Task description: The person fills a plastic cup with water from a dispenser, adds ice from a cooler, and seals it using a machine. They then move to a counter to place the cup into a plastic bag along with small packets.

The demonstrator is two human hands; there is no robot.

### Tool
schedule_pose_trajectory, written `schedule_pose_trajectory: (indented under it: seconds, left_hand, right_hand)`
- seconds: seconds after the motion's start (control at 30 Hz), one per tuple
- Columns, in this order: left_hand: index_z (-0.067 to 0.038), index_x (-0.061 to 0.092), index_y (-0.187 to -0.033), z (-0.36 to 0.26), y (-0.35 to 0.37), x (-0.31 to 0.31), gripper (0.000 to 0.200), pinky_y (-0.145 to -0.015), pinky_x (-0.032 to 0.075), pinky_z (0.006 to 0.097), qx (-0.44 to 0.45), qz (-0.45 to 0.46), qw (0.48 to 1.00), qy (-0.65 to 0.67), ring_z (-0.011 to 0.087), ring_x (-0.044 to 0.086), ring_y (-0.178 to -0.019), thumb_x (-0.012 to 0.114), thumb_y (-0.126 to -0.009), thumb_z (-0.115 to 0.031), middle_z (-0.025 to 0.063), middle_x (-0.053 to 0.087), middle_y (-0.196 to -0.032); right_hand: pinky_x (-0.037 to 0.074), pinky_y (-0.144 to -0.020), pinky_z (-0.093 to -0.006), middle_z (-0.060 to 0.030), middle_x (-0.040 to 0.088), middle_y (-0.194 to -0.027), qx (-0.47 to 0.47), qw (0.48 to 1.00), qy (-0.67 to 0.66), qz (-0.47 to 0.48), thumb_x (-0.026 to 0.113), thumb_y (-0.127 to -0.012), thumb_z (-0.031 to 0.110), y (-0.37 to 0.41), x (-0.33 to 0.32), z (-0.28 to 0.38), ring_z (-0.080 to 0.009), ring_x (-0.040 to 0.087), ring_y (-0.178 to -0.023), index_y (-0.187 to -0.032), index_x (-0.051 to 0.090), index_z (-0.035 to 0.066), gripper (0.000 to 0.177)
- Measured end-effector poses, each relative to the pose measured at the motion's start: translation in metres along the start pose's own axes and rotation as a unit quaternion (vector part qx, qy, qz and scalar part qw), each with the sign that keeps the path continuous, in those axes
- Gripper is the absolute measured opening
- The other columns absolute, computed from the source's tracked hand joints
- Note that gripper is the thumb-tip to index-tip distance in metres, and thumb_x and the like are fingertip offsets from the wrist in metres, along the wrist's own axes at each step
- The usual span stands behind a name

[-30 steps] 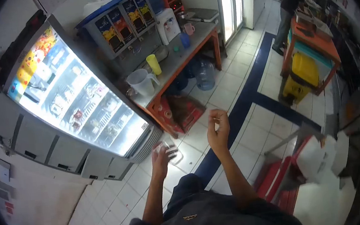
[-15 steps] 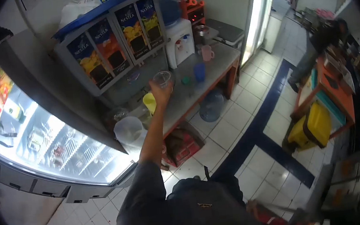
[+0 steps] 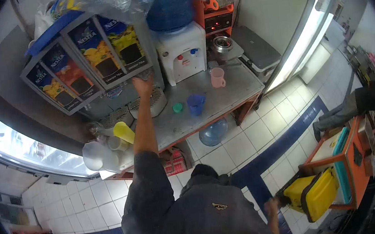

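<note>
Right hand [image 3: 272,206]: low beside the body, best left there, well away from the table [image 3: 170,128], so the reach has a steady counterweight.
Left forearm [image 3: 145,128]: passes just beside the yellow cup [image 3: 124,132] and the cloudy pitcher [image 3: 95,157] in this view; a straight path in and out, without a sideways sweep, would spare both.
Left hand [image 3: 143,86]: fingers closed around what looks like a clear cup [image 3: 146,73]. The wall is probably thin, so a light, even grip should keep it from buckling.
Clear cup: under the lower edge of the grey tea dispenser [image 3: 71,76], above the drip tray [image 3: 158,102]; best held level, with its rim off the panel edge.
Blue mug [image 3: 196,104]: on the table with the small green item [image 3: 177,107] beside it, both to the right of the arm; a low, wide swing that way could knock them.

Right fingers: blurred near the bottom of the view; cannot tell whether they are open or curled.
Cup outline: see-through and partly behind the hand, so its tilt and contents cannot be made out.
Dispenser underside: outlets hidden above the cup; contact there is unclear.
Co-worker [image 3: 360,103]: farther right, hands not distinguishable.
</note>
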State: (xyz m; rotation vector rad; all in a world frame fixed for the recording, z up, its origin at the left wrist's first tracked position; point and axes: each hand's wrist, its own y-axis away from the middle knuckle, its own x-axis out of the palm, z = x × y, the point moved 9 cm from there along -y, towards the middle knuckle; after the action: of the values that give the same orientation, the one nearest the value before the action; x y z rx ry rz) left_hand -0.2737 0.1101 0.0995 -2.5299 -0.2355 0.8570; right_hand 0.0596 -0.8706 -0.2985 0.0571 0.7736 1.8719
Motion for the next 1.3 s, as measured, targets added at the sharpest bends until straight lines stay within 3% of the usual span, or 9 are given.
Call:
schedule_pose_trajectory:
  seconds: [0.03, 0.07, 0.1, 0.23, 0.47, 0.53, 0.77, 1.03, 1.3]
  left_hand:
    - [0.012, 0.041, -0.126, 0.003, -0.006, 0.002, 0.076, -0.098, 0.042, 0.0519, 0.021, -0.031, 0.999, 0.002, 0.0482, 0.053, -0.114, 0.082, -0.072, -0.023, 0.0349, 0.052, -0.125]
    - [0.011, 0.042, -0.125, 0.007, -0.006, 0.005, 0.074, -0.097, 0.042, 0.0525, 0.041, -0.062, 0.997, 0.003, 0.0478, 0.053, -0.114, 0.082, -0.071, -0.022, 0.0337, 0.053, -0.124]
    - [0.011, 0.042, -0.125, 0.009, -0.005, 0.007, 0.074, -0.097, 0.042, 0.0525, 0.034, -0.063, 0.997, -0.003, 0.0478, 0.053, -0.114, 0.082, -0.071, -0.022, 0.0337, 0.053, -0.124]
    - [0.007, 0.049, -0.123, -0.013, 0.002, -0.004, 0.064, -0.092, 0.045, 0.0459, 0.029, -0.040, 0.999, -0.006, 0.0441, 0.057, -0.108, 0.080, -0.074, -0.020, 0.0284, 0.058, -0.120]
    - [0.002, 0.060, -0.113, -0.027, 0.008, -0.017, 0.044, -0.081, 0.049, 0.0403, 0.006, -0.010, 0.997, -0.076, 0.0330, 0.063, -0.094, 0.078, -0.080, -0.021, 0.0187, 0.066, -0.109]
    - [0.005, 0.054, -0.122, 0.028, -0.005, -0.003, 0.056, -0.091, 0.047, 0.0459, 0.061, 0.024, 0.997, 0.035, 0.0354, 0.061, -0.103, 0.073, -0.088, -0.035, 0.0204, 0.062, -0.119]
    - [0.005, 0.062, -0.115, 0.003, 0.018, -0.013, 0.042, -0.091, 0.045, 0.0367, -0.098, 0.038, 0.991, -0.083, 0.0236, 0.061, -0.103, 0.073, -0.089, -0.026, 0.0152, 0.067, -0.114]
    - [0.004, 0.058, -0.127, -0.012, 0.026, -0.019, 0.053, -0.100, 0.039, 0.0392, -0.154, -0.016, 0.986, 0.054, 0.0273, 0.053, -0.120, 0.074, -0.087, -0.027, 0.0161, 0.058, -0.132]
    - [0.005, 0.064, -0.115, -0.036, 0.029, -0.021, 0.040, -0.086, 0.046, 0.0323, -0.167, -0.048, 0.985, 0.017, 0.0195, 0.063, -0.094, 0.075, -0.086, -0.021, 0.0097, 0.071, -0.107]
  right_hand:
    - [0.044, -0.044, -0.0348, -0.0074, 0.057, -0.068, -0.139, 0.982, 0.131, -0.015, 0.054, -0.085, 0.018, -0.074, -0.020, 0.019, -0.0200, 0.055, -0.052, -0.081, 0.058, 0.001, 0.019]
    - [0.048, -0.048, -0.0342, -0.0092, 0.060, -0.068, -0.321, 0.868, 0.379, 0.019, 0.054, -0.086, 0.020, -0.138, -0.023, 0.043, -0.0208, 0.057, -0.053, -0.089, 0.062, 0.001, 0.020]
    - [0.050, -0.052, -0.0327, -0.0097, 0.062, -0.073, -0.047, 0.993, 0.108, -0.005, 0.055, -0.089, 0.017, -0.163, -0.036, 0.098, -0.0206, 0.061, -0.059, -0.100, 0.063, 0.002, 0.020]
    - [0.048, -0.048, -0.0279, -0.0067, 0.061, -0.077, -0.117, 0.991, 0.057, -0.021, 0.059, -0.094, 0.018, -0.212, 0.019, 0.290, -0.0151, 0.058, -0.058, -0.112, 0.055, 0.004, 0.024]
    - [0.052, -0.059, -0.0302, -0.0118, 0.063, -0.095, -0.248, 0.944, 0.166, 0.141, 0.062, -0.094, 0.015, -0.289, 0.148, 0.430, -0.0160, 0.061, -0.071, -0.123, 0.056, 0.003, 0.032]
    - [0.056, -0.077, -0.0363, -0.0183, 0.067, -0.110, -0.293, 0.916, 0.248, 0.118, 0.064, -0.092, 0.013, -0.325, 0.177, 0.455, -0.0281, 0.068, -0.094, -0.127, 0.055, 0.003, 0.037]
    - [0.052, -0.078, -0.0451, -0.0222, 0.061, -0.105, -0.539, 0.769, 0.339, 0.051, 0.063, -0.086, 0.011, -0.311, 0.286, 0.705, -0.0364, 0.063, -0.096, -0.119, 0.056, 0.003, 0.035]
    - [0.041, -0.098, -0.0546, -0.0295, 0.047, -0.128, -0.677, 0.586, 0.444, 0.036, 0.071, -0.081, 0.020, -0.385, 0.417, 0.803, -0.0475, 0.044, -0.123, -0.127, 0.048, -0.003, 0.056]
    - [0.035, -0.105, -0.0551, -0.0291, 0.042, -0.138, -0.582, 0.591, 0.547, 0.114, 0.073, -0.081, 0.034, -0.410, 0.462, 0.808, -0.0451, 0.038, -0.131, -0.135, 0.040, -0.002, 0.073]
